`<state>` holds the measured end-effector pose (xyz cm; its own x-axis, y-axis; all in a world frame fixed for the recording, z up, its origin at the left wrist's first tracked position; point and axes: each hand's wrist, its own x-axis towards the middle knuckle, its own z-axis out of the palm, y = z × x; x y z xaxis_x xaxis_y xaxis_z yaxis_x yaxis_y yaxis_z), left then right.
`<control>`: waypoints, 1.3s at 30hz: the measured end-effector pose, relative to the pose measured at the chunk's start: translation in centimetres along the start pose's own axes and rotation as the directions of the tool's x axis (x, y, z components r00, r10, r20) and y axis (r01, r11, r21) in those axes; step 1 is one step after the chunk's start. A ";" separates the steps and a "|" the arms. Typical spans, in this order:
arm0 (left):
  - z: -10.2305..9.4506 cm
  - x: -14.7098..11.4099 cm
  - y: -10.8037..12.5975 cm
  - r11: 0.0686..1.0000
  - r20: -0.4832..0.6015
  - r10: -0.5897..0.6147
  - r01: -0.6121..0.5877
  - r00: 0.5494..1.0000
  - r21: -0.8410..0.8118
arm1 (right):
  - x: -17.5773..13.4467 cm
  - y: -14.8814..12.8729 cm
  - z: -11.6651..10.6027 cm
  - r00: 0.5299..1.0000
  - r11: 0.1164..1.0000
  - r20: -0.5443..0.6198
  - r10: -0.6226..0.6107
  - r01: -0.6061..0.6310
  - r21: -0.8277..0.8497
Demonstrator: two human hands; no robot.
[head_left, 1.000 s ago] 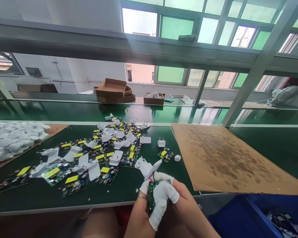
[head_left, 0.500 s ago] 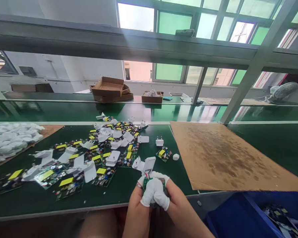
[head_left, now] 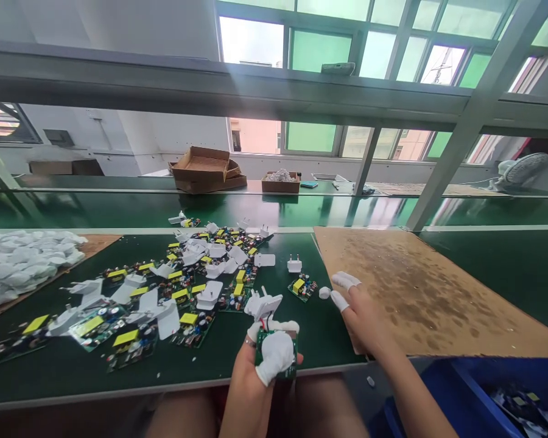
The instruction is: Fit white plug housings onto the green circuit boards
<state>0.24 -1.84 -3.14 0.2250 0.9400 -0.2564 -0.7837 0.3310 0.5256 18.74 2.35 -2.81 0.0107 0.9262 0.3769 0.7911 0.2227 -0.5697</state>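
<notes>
My left hand (head_left: 267,365), with white finger cots on it, is closed around a green circuit board (head_left: 291,359), its thumb pressed across the board's face. Thin wires run from that board's far edge to a white plug housing (head_left: 265,305), which tilts above the fingers. My right hand (head_left: 363,316) is off the board, over the left part of the brown cardboard sheet (head_left: 411,286). Its white-capped fingers and thumb are apart, with nothing visible between them. Just left of its thumb lies a small round white piece (head_left: 324,293). A single board with a yellow part (head_left: 303,287) lies beside that piece.
A heap of circuit boards and white plug housings (head_left: 209,295) covers the left middle of the green table. White bundled pieces (head_left: 27,261) lie at far left. A lone white plug (head_left: 294,264) stands behind. A blue bin (head_left: 432,395) holds boards at lower right.
My right hand has let go of the board and moved right, over the cardboard's edge. My left hand keeps the board, and the wired plug housing has tipped over to a flatter angle.
</notes>
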 end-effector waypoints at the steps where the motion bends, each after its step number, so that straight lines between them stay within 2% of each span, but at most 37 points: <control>1: -0.2 -0.1 0.0 0.999 0.028 0.033 -0.032 0.999 -0.026 | 0.1 0.2 0.1 0.999 1.000 0.046 -0.012 0.013 -0.008; 5: -0.2 -1.6 0.2 0.993 0.171 0.098 -0.084 0.980 -0.087 | -0.1 0.2 0.6 0.985 0.998 0.168 -0.026 0.036 -0.060; 9: 0.0 -2.6 0.4 0.992 0.198 0.117 -0.124 0.973 0.022 | -0.1 0.0 0.6 0.985 0.994 0.169 0.040 -0.022 -0.110; 12: 0.1 -2.3 0.0 0.982 0.157 0.132 -0.150 0.979 0.112 | 0.0 -0.2 0.5 0.984 0.988 0.151 0.092 -0.072 -0.134; 15: -0.1 -1.2 -0.2 0.975 0.037 0.166 -0.170 0.985 0.145 | 0.0 -0.3 0.4 0.984 0.985 0.136 0.114 -0.094 -0.144; 16: -0.1 -0.8 -0.2 0.958 0.005 0.198 -0.194 0.980 0.210 | 0.0 -0.3 0.5 0.985 0.985 0.133 0.114 -0.094 -0.145; 18: -0.2 -0.1 0.1 0.876 -0.016 0.287 -0.256 0.958 0.408 | 0.1 -0.3 0.6 0.986 0.987 0.135 0.101 -0.081 -0.142; 19: -0.2 0.1 0.3 0.806 -0.009 0.334 -0.281 0.942 0.521 | 0.2 -0.2 0.6 0.987 0.988 0.138 0.088 -0.069 -0.138; 21: 0.0 0.3 0.7 0.672 0.031 0.335 -0.262 0.942 0.692 | 0.3 -0.2 0.8 0.988 0.990 0.141 0.064 -0.046 -0.130; 22: 0.1 0.2 0.9 0.644 0.030 0.307 -0.231 0.951 0.729 | 0.4 -0.2 0.9 0.989 0.991 0.137 0.057 -0.040 -0.125; 25: 0.7 -0.1 1.5 0.642 -0.011 0.227 -0.141 0.974 0.754 | 0.4 0.0 1.1 0.993 0.994 0.096 0.075 -0.066 -0.087; 27: 1.0 -0.2 1.8 0.608 -0.027 0.255 -0.138 0.967 0.782 | 0.0 0.0 1.0 0.992 0.993 0.049 0.115 -0.114 -0.026; 28: 1.2 -0.2 2.0 0.537 -0.039 0.271 -0.118 0.962 0.835 | -0.2 -0.1 0.9 0.991 0.991 0.026 0.135 -0.135 0.004; 30: 1.4 -0.1 2.3 0.319 -0.093 0.338 -0.021 0.937 0.948 | -1.0 -0.7 0.6 0.989 0.978 0.001 0.149 -0.148 0.149; 32: 1.7 0.0 2.4 0.108 -0.124 0.416 0.087 0.901 0.990 | -2.0 -2.0 0.2 0.992 0.904 0.058 0.116 -0.130 0.408; 34: 1.9 0.1 2.0 0.016 -0.099 0.463 0.103 0.881 0.995 | -3.1 -3.6 0.1 0.978 0.736 0.209 0.030 -0.163 0.657; 37: 1.8 0.2 1.2 0.009 -0.015 0.489 0.012 0.872 1.000 | -4.5 -5.8 0.6 0.881 0.477 0.450 -0.150 -0.334 0.813; 38: 1.6 0.3 1.0 0.025 0.006 0.497 -0.021 0.868 0.999 | -4.7 -6.4 1.0 0.854 0.430 0.485 -0.188 -0.373 0.822; 39: 1.4 0.4 0.8 0.051 0.024 0.499 -0.057 0.866 0.997 | -4.8 -6.7 1.3 0.848 0.420 0.488 -0.204 -0.375 0.827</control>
<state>0.51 -1.13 -1.70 -0.1819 0.9815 0.0595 0.5245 0.0457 0.8502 12.55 -3.20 -1.74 -0.4508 0.8891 0.0791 -0.1776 -0.0025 -0.9841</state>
